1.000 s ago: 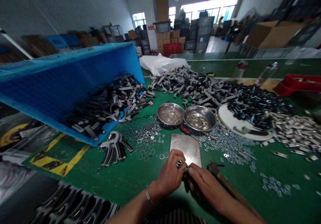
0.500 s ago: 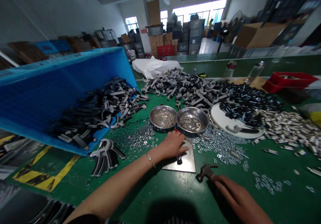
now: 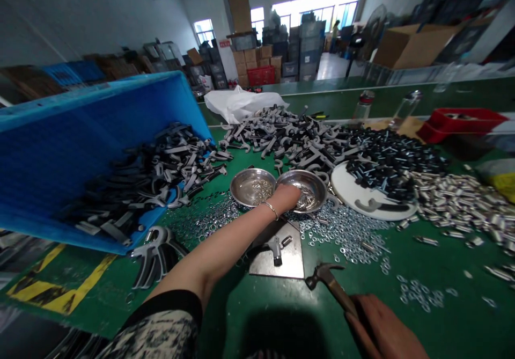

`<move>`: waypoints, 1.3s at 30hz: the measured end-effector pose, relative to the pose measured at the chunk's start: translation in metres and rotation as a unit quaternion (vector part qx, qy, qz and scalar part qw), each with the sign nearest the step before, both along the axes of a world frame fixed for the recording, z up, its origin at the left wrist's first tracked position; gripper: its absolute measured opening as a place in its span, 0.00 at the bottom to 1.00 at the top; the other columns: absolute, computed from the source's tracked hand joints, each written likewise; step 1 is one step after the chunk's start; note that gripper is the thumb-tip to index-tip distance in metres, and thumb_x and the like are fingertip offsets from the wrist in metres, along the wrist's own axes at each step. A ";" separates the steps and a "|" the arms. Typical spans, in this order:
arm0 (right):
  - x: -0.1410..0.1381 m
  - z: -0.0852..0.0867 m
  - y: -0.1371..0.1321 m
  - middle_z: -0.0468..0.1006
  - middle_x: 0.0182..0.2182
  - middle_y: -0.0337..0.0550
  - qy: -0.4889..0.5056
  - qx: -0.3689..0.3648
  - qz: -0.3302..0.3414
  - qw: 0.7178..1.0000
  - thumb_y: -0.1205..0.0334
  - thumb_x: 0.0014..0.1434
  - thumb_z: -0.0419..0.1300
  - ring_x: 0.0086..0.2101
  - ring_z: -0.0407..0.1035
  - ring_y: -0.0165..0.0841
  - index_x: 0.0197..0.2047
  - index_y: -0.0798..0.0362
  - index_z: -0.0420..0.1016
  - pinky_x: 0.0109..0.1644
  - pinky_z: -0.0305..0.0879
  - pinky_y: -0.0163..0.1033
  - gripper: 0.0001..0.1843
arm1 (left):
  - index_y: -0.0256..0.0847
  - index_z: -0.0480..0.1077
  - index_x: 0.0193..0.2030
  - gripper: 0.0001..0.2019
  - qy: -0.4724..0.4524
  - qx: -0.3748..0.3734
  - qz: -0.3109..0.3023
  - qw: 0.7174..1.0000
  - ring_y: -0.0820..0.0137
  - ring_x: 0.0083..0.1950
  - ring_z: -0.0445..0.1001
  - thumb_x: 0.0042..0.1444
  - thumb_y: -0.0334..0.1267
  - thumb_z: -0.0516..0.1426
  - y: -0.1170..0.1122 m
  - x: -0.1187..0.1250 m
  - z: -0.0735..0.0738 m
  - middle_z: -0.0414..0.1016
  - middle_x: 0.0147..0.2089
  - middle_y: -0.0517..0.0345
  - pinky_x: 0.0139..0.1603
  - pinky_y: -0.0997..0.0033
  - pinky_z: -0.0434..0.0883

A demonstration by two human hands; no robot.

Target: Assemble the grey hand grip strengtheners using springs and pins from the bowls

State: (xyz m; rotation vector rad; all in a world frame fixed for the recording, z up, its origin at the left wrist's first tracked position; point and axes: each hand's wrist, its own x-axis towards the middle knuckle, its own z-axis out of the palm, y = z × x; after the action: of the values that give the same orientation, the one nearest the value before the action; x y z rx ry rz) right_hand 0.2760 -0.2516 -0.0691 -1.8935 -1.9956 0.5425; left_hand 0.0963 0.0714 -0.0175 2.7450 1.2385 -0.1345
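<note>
Fingers of left hand [image 3: 287, 194] in steel bowl [image 3: 317, 183], grip unclear; right hand [image 3: 384, 329] around hammer [image 3: 328, 279].

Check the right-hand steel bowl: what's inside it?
The right bowl holds a heap of small shiny metal pins. The left hand reaches into its near-left part and covers what lies beneath the fingers. Whether it grips a pin cannot be told.

Single head cam, worn by the person, looks forward and down across the green table [image 3: 442, 316]; close, wide view.
</note>
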 end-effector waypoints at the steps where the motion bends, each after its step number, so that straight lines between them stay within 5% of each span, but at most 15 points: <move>1: -0.001 -0.001 0.005 0.80 0.35 0.46 -0.003 -0.012 -0.002 1.000 0.46 0.67 0.51 0.34 0.78 0.39 0.42 0.47 0.73 0.37 0.74 0.40 0.17 | 0.34 0.78 0.43 0.10 -0.009 0.008 0.007 1.000 0.56 0.47 0.79 0.61 0.28 0.54 -0.001 -0.002 0.002 0.80 0.45 0.40 0.50 0.60 0.73; 5: 0.001 -0.003 0.021 0.79 0.34 0.46 -0.015 -0.071 -0.029 0.997 0.44 0.68 0.48 0.32 0.77 0.41 0.43 0.49 0.72 0.34 0.72 0.43 0.19 | 0.31 0.75 0.46 0.13 -0.048 0.043 0.041 0.997 0.55 0.48 0.79 0.66 0.32 0.49 -0.015 -0.011 0.017 0.79 0.46 0.37 0.49 0.59 0.72; 7: 0.003 0.004 0.026 0.79 0.38 0.50 -0.009 -0.038 -0.037 0.999 0.43 0.66 0.50 0.37 0.77 0.45 0.45 0.50 0.73 0.41 0.73 0.48 0.20 | 0.31 0.73 0.48 0.15 -0.072 0.063 0.040 0.995 0.57 0.50 0.77 0.69 0.34 0.46 -0.037 -0.015 0.027 0.79 0.47 0.38 0.52 0.58 0.70; 10: -0.004 0.027 0.031 0.77 0.49 0.52 0.086 0.016 -0.042 0.995 0.44 0.66 0.52 0.49 0.72 0.47 0.54 0.49 0.71 0.56 0.66 0.54 0.22 | 0.36 0.72 0.46 0.15 -0.153 0.041 -0.065 0.985 0.61 0.49 0.77 0.70 0.40 0.46 -0.101 -0.023 0.031 0.79 0.45 0.47 0.53 0.61 0.69; 12: -0.020 0.045 0.036 0.77 0.48 0.49 0.204 -0.025 -0.040 0.978 0.46 0.68 0.51 0.48 0.72 0.43 0.53 0.47 0.70 0.56 0.67 0.49 0.19 | 0.38 0.72 0.43 0.13 -0.202 -0.032 -0.163 0.965 0.63 0.44 0.77 0.69 0.41 0.48 -0.153 -0.032 0.023 0.79 0.41 0.51 0.50 0.62 0.69; 13: -0.030 0.051 0.038 0.78 0.43 0.47 0.263 -0.055 -0.038 0.963 0.46 0.68 0.51 0.44 0.73 0.41 0.48 0.47 0.71 0.51 0.70 0.45 0.16 | 0.38 0.72 0.43 0.12 -0.228 -0.064 -0.162 0.958 0.63 0.43 0.77 0.68 0.40 0.49 -0.177 -0.038 0.018 0.79 0.41 0.50 0.50 0.61 0.69; 15: -0.052 0.057 0.044 0.76 0.32 0.41 0.355 -0.105 -0.024 0.929 0.45 0.67 0.52 0.34 0.73 0.36 0.38 0.48 0.69 0.39 0.72 0.39 0.16 | 0.38 0.72 0.44 0.09 -0.306 -0.156 -0.061 0.937 0.65 0.42 0.77 0.66 0.39 0.52 -0.213 -0.053 0.005 0.79 0.41 0.52 0.47 0.65 0.70; 17: -0.067 0.053 0.046 0.72 0.26 0.37 0.389 -0.141 -0.002 0.911 0.45 0.68 0.50 0.28 0.70 0.34 0.34 0.48 0.67 0.33 0.70 0.37 0.18 | 0.39 0.72 0.43 0.08 -0.386 -0.271 0.069 0.879 0.69 0.37 0.76 0.64 0.39 0.54 -0.229 -0.070 -0.003 0.80 0.37 0.55 0.39 0.71 0.70; 19: -0.069 0.041 0.045 0.74 0.29 0.39 0.341 -0.138 0.023 0.930 0.46 0.68 0.50 0.31 0.72 0.35 0.36 0.48 0.70 0.37 0.71 0.39 0.17 | 0.39 0.71 0.42 0.09 -0.446 -0.348 0.153 0.811 0.71 0.32 0.74 0.64 0.41 0.55 -0.226 -0.090 -0.003 0.79 0.35 0.57 0.33 0.74 0.68; 21: -0.057 0.027 0.039 0.77 0.39 0.46 0.218 -0.064 0.017 0.974 0.46 0.66 0.53 0.41 0.73 0.41 0.42 0.49 0.73 0.48 0.71 0.47 0.16 | 0.39 0.69 0.41 0.09 -0.477 -0.326 0.194 0.793 0.71 0.32 0.73 0.65 0.43 0.53 -0.211 -0.112 0.002 0.78 0.36 0.57 0.34 0.73 0.69; 24: -0.025 0.009 0.027 0.76 0.48 0.56 0.041 0.027 -0.031 0.998 0.44 0.60 0.57 0.47 0.72 0.51 0.51 0.51 0.74 0.54 0.67 0.58 0.23 | 0.40 0.68 0.39 0.09 -0.423 -0.176 0.197 0.867 0.68 0.40 0.73 0.66 0.42 0.51 -0.178 -0.138 0.012 0.75 0.39 0.55 0.44 0.68 0.69; 28: 0.001 -0.001 0.018 0.78 0.47 0.58 0.021 -0.037 -0.068 0.997 0.42 0.59 0.55 0.44 0.75 0.51 0.55 0.52 0.73 0.50 0.71 0.54 0.28 | 0.39 0.70 0.37 0.09 -0.256 -0.100 0.125 0.953 0.64 0.47 0.72 0.65 0.38 0.51 -0.138 -0.136 0.010 0.74 0.42 0.52 0.50 0.66 0.68; 34: 0.003 0.020 0.039 0.83 0.36 0.46 0.211 -0.220 -0.116 0.945 0.35 0.58 0.53 0.37 0.78 0.45 0.44 0.51 0.78 0.40 0.76 0.42 0.29 | 0.36 0.74 0.39 0.12 -0.099 -0.090 0.101 0.986 0.62 0.44 0.76 0.64 0.36 0.49 -0.109 -0.107 -0.006 0.77 0.41 0.47 0.46 0.66 0.69; 39: 0.009 0.045 0.057 0.83 0.32 0.44 0.241 -0.214 -0.106 0.941 0.36 0.55 0.59 0.34 0.78 0.43 0.40 0.50 0.81 0.35 0.76 0.39 0.26 | 0.33 0.75 0.40 0.12 -0.062 -0.080 0.080 0.992 0.58 0.44 0.76 0.63 0.34 0.51 -0.107 -0.102 -0.003 0.77 0.42 0.41 0.47 0.62 0.69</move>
State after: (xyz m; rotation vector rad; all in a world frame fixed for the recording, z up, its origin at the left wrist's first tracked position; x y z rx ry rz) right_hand 0.2848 -0.1947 -0.0236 -1.9261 -1.4161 1.3165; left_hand -0.0053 -0.0351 -0.0206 2.4687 1.3440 -0.0432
